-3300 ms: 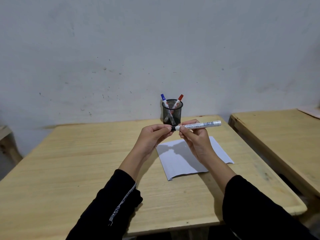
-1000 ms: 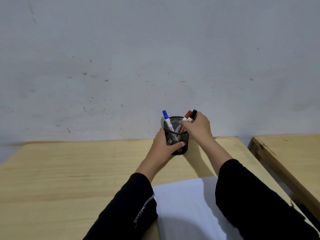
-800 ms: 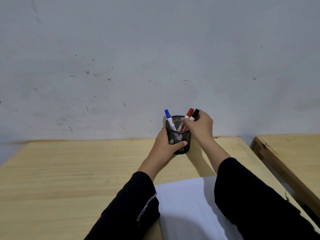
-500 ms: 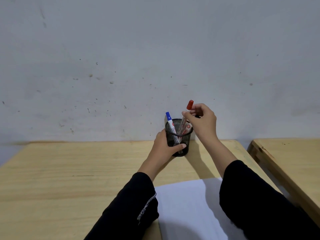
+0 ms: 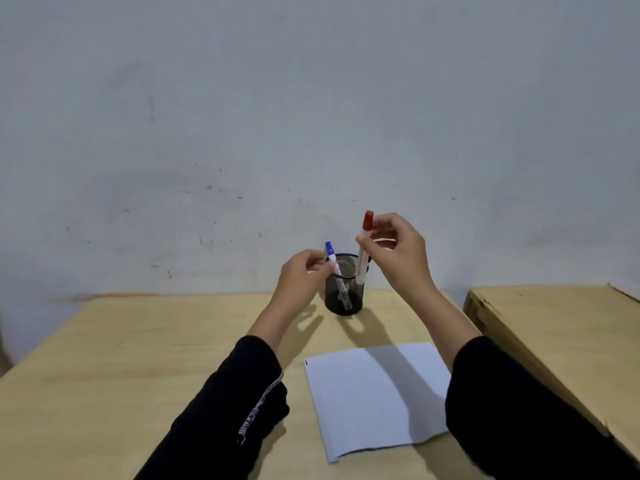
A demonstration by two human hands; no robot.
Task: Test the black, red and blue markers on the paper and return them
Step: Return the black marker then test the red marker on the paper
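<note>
My right hand (image 5: 396, 252) pinches the red-capped marker (image 5: 364, 244) upright, lifted almost clear of the black mesh pen cup (image 5: 344, 292). The blue-capped marker (image 5: 331, 257) leans in the cup's left side. A dark cap of the black marker (image 5: 369, 259) peeks at the cup's right rim, mostly hidden by the red marker and my hand. My left hand (image 5: 300, 276) hovers just left of the cup, fingers loosely curled, off the cup and holding nothing. The white paper (image 5: 374, 393) lies on the table in front of me, with a small black mark at its top left corner.
The cup stands near the back edge of the light wooden table (image 5: 138, 358), close to the grey wall. A second wooden table (image 5: 554, 327) stands to the right across a narrow gap. My black sleeves cover the near part of the table.
My right hand put the black marker in the cup, then pulled the red marker upward. My left hand let go of the cup. The view pulled back from the cup.
</note>
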